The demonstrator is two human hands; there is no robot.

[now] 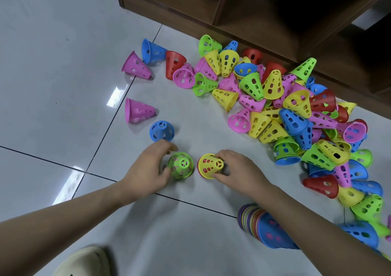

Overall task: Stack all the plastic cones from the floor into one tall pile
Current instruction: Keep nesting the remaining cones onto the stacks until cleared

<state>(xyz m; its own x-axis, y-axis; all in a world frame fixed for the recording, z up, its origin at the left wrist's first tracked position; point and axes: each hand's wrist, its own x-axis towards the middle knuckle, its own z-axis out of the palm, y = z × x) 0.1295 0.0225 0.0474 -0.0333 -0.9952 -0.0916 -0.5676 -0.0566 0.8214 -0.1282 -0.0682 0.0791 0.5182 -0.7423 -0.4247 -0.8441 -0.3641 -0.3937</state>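
On the floor [63, 68], near its middle, the left hand [146, 165] curls round an upright green cone [181, 165] with pink showing inside, while the right hand [239, 170] grips a yellow cone [209, 165] seated over a red one. Just beyond stands a blue cone [161, 131]. Loose cones [275, 106] lie heaped toward the wooden shelf [264, 11]; a nested stack [260, 225] lies under the right forearm.

Glossy grey tile floor [63, 64], smooth perforated plastic cones [273, 85], dark matt wood-grain shelving [169, 7].
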